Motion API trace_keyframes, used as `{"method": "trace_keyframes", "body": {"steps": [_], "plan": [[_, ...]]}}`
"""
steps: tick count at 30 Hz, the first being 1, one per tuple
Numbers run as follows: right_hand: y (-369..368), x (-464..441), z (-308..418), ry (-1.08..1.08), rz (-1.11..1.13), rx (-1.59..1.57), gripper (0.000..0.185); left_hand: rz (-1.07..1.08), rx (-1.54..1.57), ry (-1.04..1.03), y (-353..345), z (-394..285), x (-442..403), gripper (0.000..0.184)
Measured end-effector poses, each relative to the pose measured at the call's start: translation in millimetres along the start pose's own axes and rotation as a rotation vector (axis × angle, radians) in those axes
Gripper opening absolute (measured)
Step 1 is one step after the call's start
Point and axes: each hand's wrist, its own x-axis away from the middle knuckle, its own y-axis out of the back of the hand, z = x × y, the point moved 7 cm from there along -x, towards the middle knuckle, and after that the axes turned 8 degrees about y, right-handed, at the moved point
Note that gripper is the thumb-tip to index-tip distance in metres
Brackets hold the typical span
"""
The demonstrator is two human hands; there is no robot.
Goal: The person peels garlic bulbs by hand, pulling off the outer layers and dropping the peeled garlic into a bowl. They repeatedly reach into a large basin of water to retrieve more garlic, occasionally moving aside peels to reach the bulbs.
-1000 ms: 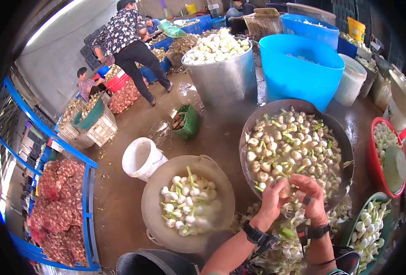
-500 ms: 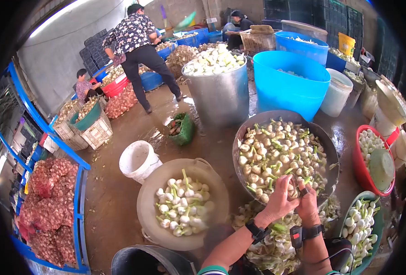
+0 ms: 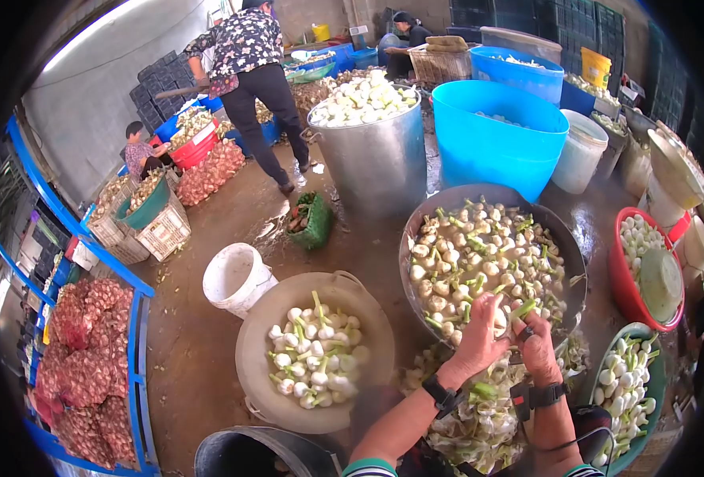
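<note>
Both hands are close together over the near edge of a dark pan [image 3: 576, 306] of unpeeled garlic bulbs in murky water. My left hand [image 3: 481, 335] has its fingers closed round a whitish garlic bulb [image 3: 500, 319]. Beside it, my right hand [image 3: 535, 343] grips the green stem end [image 3: 524, 308] of the garlic. A heap of peeled skins [image 3: 479, 425] lies below the wrists. To the left, a wide grey-brown basin [image 3: 257, 366] holds clean white bulbs [image 3: 316, 358] with green stems.
A white bucket [image 3: 238, 278], a dark bucket [image 3: 264, 453] and a green basket [image 3: 311, 221] stand left. A metal pot [image 3: 372, 163] and blue tub [image 3: 499, 139] stand ahead; red [image 3: 626, 298] and green [image 3: 654, 389] basins at right. People work behind, one standing [image 3: 249, 56].
Both hands stay over the pan's near edge; the garlic between them now shows a paler surface and its green stem. The standing person has moved right and holds a long-handled tool.
</note>
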Motion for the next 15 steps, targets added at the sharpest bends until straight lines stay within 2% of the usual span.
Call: {"method": "trace_keyframes", "body": {"steps": [2,3,7,9,10,11,12,14,15], "plan": [[0.2,-1.0,9.0,0.073,-0.001,0.173,0.041,0.038,0.031,0.025,-1.4,0.8,0.2,0.080],[2.1,-1.5,15.7,0.233,-0.008,0.256,0.035,0.067,0.060,0.065,-4.6,5.4,0.1,0.079],[3.6,2.4,22.0,0.291,-0.028,0.295,0.030,0.230,0.365,0.318,-19.0,38.9,1.7,0.071],[8.1,6.8,20.6,0.340,0.030,0.208,0.026,0.360,0.865,0.576,-27.7,50.7,5.7,0.064],[8.8,6.4,16.1,0.257,-0.020,0.145,0.025,0.422,1.119,0.705,-31.2,50.7,8.1,0.061],[5.2,6.7,11.7,0.173,-0.071,0.083,0.024,0.403,1.067,0.677,-26.7,42.8,7.6,0.055],[4.7,8.3,4.6,0.088,-0.123,0.019,0.022,0.427,1.125,0.757,-34.3,55.7,7.9,0.057],[3.5,3.7,-15.6,0.166,-0.266,-0.220,0.019,0.499,1.180,0.999,-34.4,60.2,11.4,0.056],[0.7,6.8,-9.4,0.143,-0.253,-0.164,0.020,0.299,1.030,1.021,-36.1,82.7,11.4,0.056]]}}
